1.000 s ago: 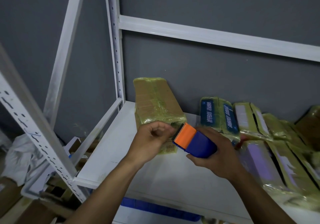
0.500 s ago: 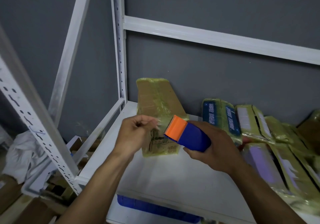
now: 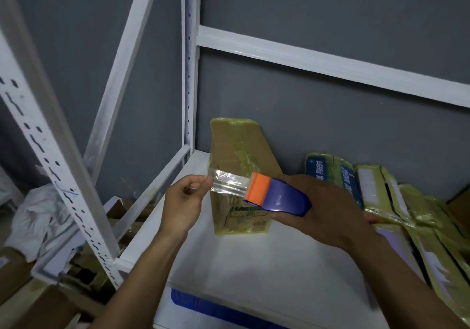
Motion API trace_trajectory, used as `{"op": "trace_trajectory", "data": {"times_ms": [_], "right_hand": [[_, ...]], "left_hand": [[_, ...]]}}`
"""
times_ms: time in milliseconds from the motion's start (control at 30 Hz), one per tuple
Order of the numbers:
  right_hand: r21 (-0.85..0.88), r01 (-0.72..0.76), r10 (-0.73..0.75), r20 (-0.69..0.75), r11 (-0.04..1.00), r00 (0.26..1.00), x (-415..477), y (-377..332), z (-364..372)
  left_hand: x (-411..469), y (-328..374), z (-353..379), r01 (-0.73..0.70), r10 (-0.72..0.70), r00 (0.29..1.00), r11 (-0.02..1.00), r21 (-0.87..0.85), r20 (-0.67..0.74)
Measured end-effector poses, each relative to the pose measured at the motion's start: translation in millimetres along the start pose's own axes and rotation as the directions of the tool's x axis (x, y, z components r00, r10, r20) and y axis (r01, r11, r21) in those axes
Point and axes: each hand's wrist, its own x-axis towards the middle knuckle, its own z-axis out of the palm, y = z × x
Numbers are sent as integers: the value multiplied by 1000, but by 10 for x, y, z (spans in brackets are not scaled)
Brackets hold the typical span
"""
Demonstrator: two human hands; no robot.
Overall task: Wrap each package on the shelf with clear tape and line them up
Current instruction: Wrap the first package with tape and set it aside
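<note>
Colours as I read them from my feed:

- Tape dispenser (image 3: 277, 196) — orange nose, deep blue-violet body with a white glint.
- Tape strip (image 3: 229, 183): clear, streaked with pale glare.
- Standing package (image 3: 236, 155): brown cardboard under yellow-green film, with a dark line drawing and green print low on its face.
- Packages at the right (image 3: 367, 188) — the same yellow-green film. Two I see carry blue labels with white print, others pale lilac panels.
- Shelf board (image 3: 254, 265): white.
- Upright (image 3: 50, 160): white, patterned with dark slots.
- Wall (image 3: 330, 10): flat grey.
- Bin (image 3: 203, 305): blue.
</note>
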Motion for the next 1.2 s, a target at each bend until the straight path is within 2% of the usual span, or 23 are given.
{"op": "trace_trajectory", "data": {"times_ms": [267,400,600,833,967,1100,1200], "right_hand": [[-252,169,-118,205,953,972,430,-307,-161],[-303,253,-183,240,919,953,610,-421,-198],[-343,211,-103,306,915,947,755,-487,-125],[-338,184,-79,300,923,951,806,-485,-92],[-339,178,-72,301,924,951,800,-449,-56],[-319,174,-78,291,932,954,769,-414,-54],[-275,162,-74,306,948,949,759,-394,-37]], "left_hand": [[79,-376,-18,135,-141,990,975,-177,-24],[140,-510,28,123,-131,991,981,-148,-41],[164,-680,114,176,-184,982,975,-137,-42],[159,-676,318,212,-202,977,942,-260,64],[173,-651,401,246,-229,969,938,-244,96],[174,-647,367,103,-110,994,973,-207,-19],[85,-573,370,53,-38,998,955,-290,59]]}}
